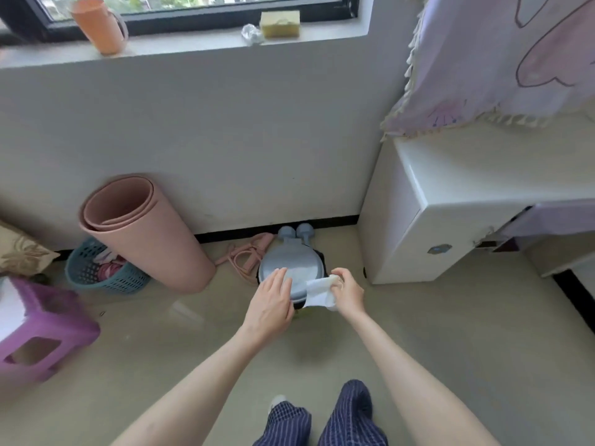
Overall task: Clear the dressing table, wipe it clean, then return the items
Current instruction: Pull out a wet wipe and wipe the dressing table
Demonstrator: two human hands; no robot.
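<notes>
- The dressing table (pixel 457 201) is cut off at the right edge, its far part hidden under a fringed lilac cloth (pixel 502 62).
- The left hand (pixel 269 305) covers the near rim of the grey-blue bin lid (pixel 291 263), fingers spread flat.
- The right hand (pixel 349 292) pinches a crumpled white wipe (pixel 318 294), which hangs between both hands over the bin.

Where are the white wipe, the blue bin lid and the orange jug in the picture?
white wipe (pixel 319 292): head view, on the middle of the sheet.
blue bin lid (pixel 289 263): head view, on the bare top of the lid.
orange jug (pixel 96 25): head view, on its side wall.
</notes>
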